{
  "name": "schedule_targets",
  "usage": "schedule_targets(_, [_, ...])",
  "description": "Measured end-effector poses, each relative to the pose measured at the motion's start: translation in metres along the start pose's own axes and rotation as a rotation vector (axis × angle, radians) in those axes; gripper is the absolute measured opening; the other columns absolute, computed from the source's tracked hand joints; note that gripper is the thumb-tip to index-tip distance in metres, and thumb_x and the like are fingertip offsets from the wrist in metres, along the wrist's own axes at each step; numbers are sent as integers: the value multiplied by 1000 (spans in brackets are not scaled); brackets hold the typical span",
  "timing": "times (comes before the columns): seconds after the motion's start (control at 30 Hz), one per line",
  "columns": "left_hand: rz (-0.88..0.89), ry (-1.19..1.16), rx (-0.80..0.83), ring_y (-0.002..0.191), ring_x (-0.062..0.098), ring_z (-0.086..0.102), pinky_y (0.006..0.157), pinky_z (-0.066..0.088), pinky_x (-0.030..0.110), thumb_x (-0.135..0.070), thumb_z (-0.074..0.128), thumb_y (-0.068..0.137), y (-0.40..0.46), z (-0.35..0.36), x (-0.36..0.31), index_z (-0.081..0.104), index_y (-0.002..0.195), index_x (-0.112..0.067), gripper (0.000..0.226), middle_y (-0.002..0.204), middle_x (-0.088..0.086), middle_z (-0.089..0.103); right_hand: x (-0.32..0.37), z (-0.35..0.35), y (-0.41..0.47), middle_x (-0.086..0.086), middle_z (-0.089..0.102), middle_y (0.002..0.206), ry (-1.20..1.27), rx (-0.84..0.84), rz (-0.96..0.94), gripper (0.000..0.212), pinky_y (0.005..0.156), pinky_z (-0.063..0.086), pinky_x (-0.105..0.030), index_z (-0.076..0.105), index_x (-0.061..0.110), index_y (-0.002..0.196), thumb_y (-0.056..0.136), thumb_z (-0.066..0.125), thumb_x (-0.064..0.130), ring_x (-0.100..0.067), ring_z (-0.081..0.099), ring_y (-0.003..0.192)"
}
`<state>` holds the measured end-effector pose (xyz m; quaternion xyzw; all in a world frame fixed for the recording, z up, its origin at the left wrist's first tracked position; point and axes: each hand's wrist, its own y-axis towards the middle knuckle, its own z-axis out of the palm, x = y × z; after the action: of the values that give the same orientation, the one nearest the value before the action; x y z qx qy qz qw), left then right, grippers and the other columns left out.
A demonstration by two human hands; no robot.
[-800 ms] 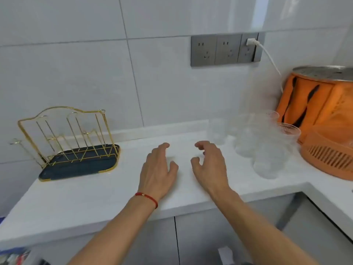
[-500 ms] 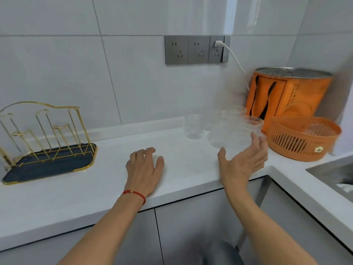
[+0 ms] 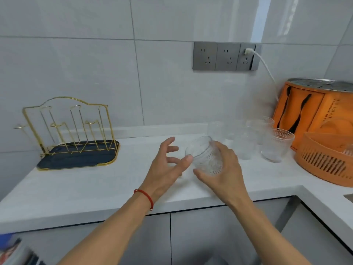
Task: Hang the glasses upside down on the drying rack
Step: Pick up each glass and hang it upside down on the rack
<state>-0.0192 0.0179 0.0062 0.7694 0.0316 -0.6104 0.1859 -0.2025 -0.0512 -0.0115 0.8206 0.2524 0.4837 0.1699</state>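
My right hand [image 3: 223,169] grips a clear patterned glass [image 3: 205,156] above the white counter, tilted with its mouth toward the upper left. Just left of it my left hand [image 3: 168,165] is spread open, its thumb tip touching the glass near the rim. Several more clear glasses [image 3: 275,146] stand upright at the back right of the counter. The gold wire drying rack [image 3: 70,129] on its dark blue tray stands at the far left, with nothing on its prongs.
An orange slotted basket [image 3: 328,161] and an orange round container [image 3: 313,109] with a metal lid fill the right corner. Wall sockets [image 3: 225,56] with a white cable sit above the glasses. The counter's front edge [image 3: 172,211] runs below my wrists.
My right hand reached to the glasses, took one and brought it leftward, tilted. My left hand lifted off the counter and opened toward the glass.
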Motion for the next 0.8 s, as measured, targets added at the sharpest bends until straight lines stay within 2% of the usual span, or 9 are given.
schedule_targets(0.13, [-164, -222, -186, 90, 4, 72, 64, 60, 28, -51, 80, 72, -4, -42, -18, 56, 134, -28, 70, 115, 5, 68, 53, 42, 13, 17, 50, 128, 73, 359, -121, 92, 96, 36, -11, 42, 51, 148, 67, 86, 58, -3, 43, 124])
schedule_targets(0.2, [-218, -342, -271, 95, 22, 74, 69, 63, 42, -38, 79, 81, -7, -74, -14, 65, 125, -12, 53, 115, 15, 70, 70, 60, 19, 16, 51, 131, 288, 457, 9, 79, 96, 45, -17, 39, 57, 145, 76, 74, 67, 1, 52, 120])
schedule_targets(0.27, [-223, -406, -294, 109, 36, 69, 82, 62, 55, -34, 77, 85, -10, -103, -10, 65, 126, -7, 51, 122, 20, 68, 90, 80, 25, 2, 62, 130, 555, 570, 233, 52, 86, 61, -31, 48, 46, 140, 93, 57, 64, -7, 70, 100])
schedule_targets(0.37, [-157, -335, -260, 111, 31, 69, 88, 61, 50, -48, 70, 87, -11, -140, -6, 72, 118, -17, 44, 120, 14, 73, 115, 110, 38, -11, 71, 106, 701, 585, 365, 33, 67, 63, -38, 60, 22, 125, 102, 56, 47, -22, 71, 70])
schedule_targets(0.43, [-134, -118, -396, 112, 21, 69, 91, 60, 41, -59, 57, 89, -12, -166, 3, 74, 114, -24, 46, 116, 3, 75, 126, 121, 50, -6, 71, 100, 603, 464, 304, 34, 72, 61, -37, 58, 29, 123, 97, 62, 50, -18, 71, 62])
schedule_targets(0.5, [-124, 373, -592, 120, 25, 59, 92, 54, 36, -51, 51, 92, -13, -198, 25, 69, 117, -20, 44, 121, 4, 70, 141, 122, 72, 0, 69, 104, 507, 310, 218, 41, 81, 58, -38, 53, 43, 123, 87, 64, 59, -11, 73, 59])
schedule_targets(0.6, [-278, 1110, -541, 140, 37, 32, 111, 38, 51, -43, 51, 93, -19, -232, 64, 47, 140, -15, 56, 147, 16, 46, 170, 123, 116, -1, 64, 115, 518, 169, 97, 51, 87, 62, -47, 49, 45, 126, 81, 66, 60, -9, 75, 64])
schedule_targets(0.67, [-339, 1164, -508, 147, 42, 19, 121, 23, 55, -48, 45, 93, -19, -236, 80, 31, 149, -13, 68, 157, 21, 29, 193, 135, 148, -4, 63, 122, 504, 134, 3, 53, 84, 64, -45, 50, 42, 131, 83, 67, 57, -16, 76, 79])
schedule_targets(0.8, [-379, 1146, -460, 147, 43, 18, 121, 22, 56, -52, 40, 92, -14, -238, 89, 25, 151, -17, 71, 157, 21, 29, 245, 184, 196, 10, 54, 132, 402, 170, -177, 61, 94, 59, -48, 48, 38, 143, 87, 66, 52, -17, 62, 111])
